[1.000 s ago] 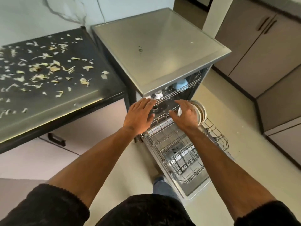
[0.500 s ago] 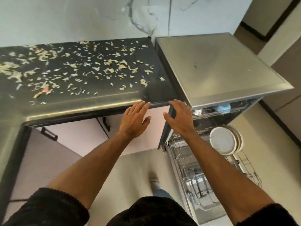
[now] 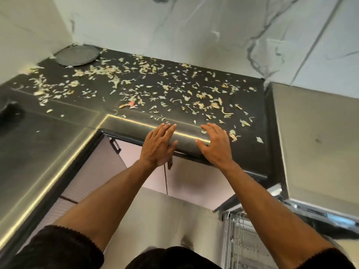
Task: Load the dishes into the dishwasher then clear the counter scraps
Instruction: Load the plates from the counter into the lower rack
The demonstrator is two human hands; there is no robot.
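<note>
Over the front edge of the dark desk (image 3: 58,148), both hands hang with nothing in them: the left hand (image 3: 158,145) has its fingers straight and together, the right hand (image 3: 216,145) has them spread and loosely bent, so each grip is released. Whether the fingertips touch the surface I cannot tell. Beyond them the scraps (image 3: 155,90), pale peelings and shreds, lie strewn across most of the desk from the back corner to the edge beside the dishwasher (image 3: 318,136), some just beside the right fingers. None look gathered into a heap, so the clearing seems not yet begun. A round dark mat (image 3: 77,55) sits in the far left corner. Only the dishwasher's steel top and a slice of its pulled-out rack (image 3: 246,241) show at the lower right; no dishes are visible on the desk, which suggests the loading part is done, though the rack's contents are out of view. What is left, as I judge it, is sweeping the scraps together and removing them.
</note>
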